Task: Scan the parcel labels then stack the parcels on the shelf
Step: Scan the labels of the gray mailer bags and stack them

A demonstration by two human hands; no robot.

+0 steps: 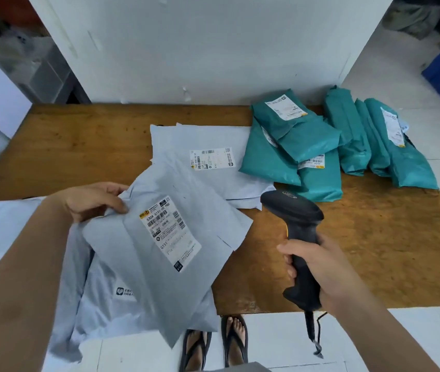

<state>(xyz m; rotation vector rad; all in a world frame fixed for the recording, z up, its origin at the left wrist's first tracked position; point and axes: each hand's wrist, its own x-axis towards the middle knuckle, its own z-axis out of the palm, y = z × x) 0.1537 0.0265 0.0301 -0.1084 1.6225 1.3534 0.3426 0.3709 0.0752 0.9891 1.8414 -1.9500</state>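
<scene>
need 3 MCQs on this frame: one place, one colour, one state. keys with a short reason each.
1. Where on the table do the teal parcels lie?
A) far right
B) far left
C) near left edge

2. What colour is the held parcel in the left hand?
A) teal
B) grey
C) brown

3. What is the right hand doing?
A) resting flat on the table
B) gripping the scanner
C) pinching a label

Key:
1 A: the teal heap sits at the table's far right.
2 B: the held parcel is pale grey, unlike the teal heap.
3 B: the fingers curl round the black scanner's handle.
</scene>
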